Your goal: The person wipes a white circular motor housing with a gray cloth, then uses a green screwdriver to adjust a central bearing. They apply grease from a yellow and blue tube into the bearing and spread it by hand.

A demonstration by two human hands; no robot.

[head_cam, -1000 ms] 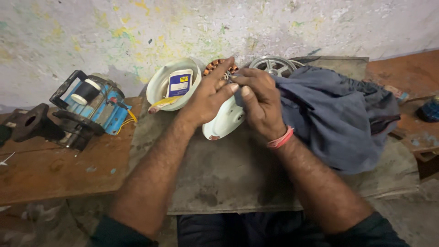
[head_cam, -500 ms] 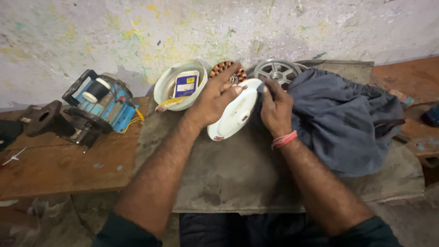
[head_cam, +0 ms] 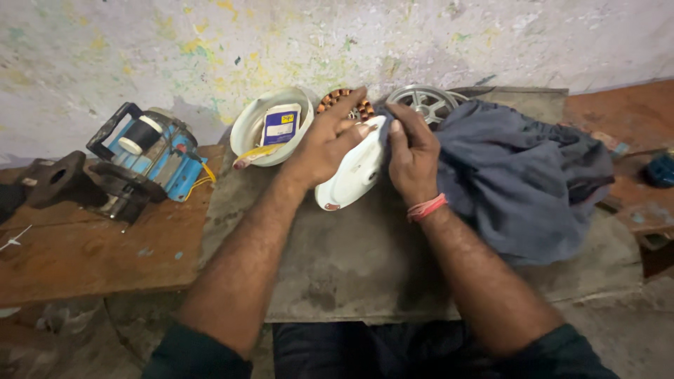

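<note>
Both hands grip a white cover (head_cam: 354, 172) tilted on edge. The left hand (head_cam: 326, 144) clasps its left side, fingers curled; the right hand (head_cam: 413, 151) pinches its top, just left of a grey cloth (head_cam: 519, 175).

white cover (head_cam: 353, 175), grey-blue cloth (head_cam: 523, 175), blue machine (head_cam: 151, 158), copper-coloured windings (head_cam: 344, 98), pink wristband (head_cam: 426, 208).

Paint-flecked pale wall (head_cam: 421, 35); grey slab (head_cam: 351, 260) beside worn wooden board (head_cam: 84, 253); dim light
</note>
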